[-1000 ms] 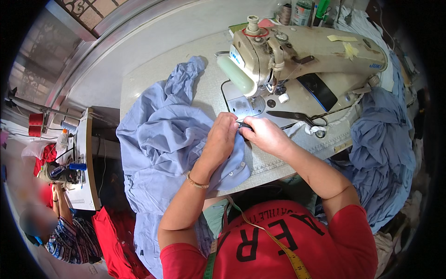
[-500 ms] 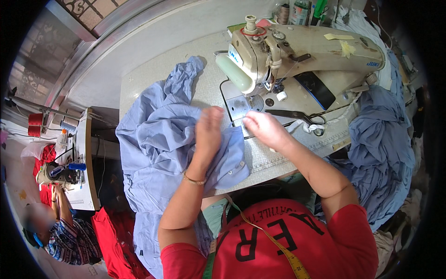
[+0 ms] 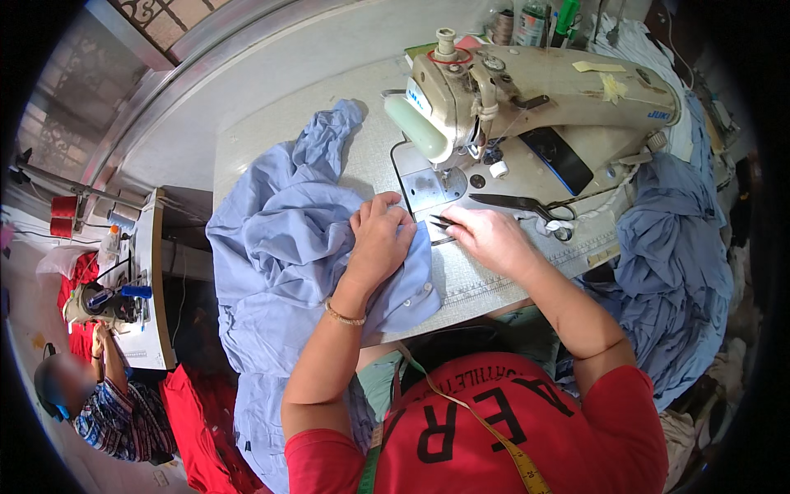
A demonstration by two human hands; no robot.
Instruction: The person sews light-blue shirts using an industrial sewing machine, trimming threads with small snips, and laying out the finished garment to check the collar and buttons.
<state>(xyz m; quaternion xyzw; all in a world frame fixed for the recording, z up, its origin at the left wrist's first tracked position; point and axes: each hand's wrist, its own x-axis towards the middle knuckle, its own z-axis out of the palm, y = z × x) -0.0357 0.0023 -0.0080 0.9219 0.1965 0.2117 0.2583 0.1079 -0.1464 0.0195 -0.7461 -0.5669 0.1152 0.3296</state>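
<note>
A light blue shirt [image 3: 280, 222] with small white buttons lies rumpled on the left of the sewing table and hangs over its front edge. Bent over the cloth near its right edge, my left hand [image 3: 380, 240] has its fingers closed on the fabric. My right hand [image 3: 492, 237] grips small dark thread snips [image 3: 441, 221], their pointed tips toward the shirt edge beside my left fingers. Most of the snips is hidden inside the hand. Just beyond both hands is the metal needle plate [image 3: 428, 188] of the sewing machine [image 3: 543, 90].
Large black scissors [image 3: 527, 205] and a dark phone [image 3: 558, 160] lie right of the needle plate. Blue cloth [image 3: 671, 239] is heaped at the right. A measuring tape [image 3: 485, 428] hangs over my red shirt. Another person [image 3: 123, 420] works at a table on the far left.
My left hand, blurred before, has come down onto the shirt and its fingers have closed on it. My right hand has shifted slightly right and nearer me; the snips' tips now show.
</note>
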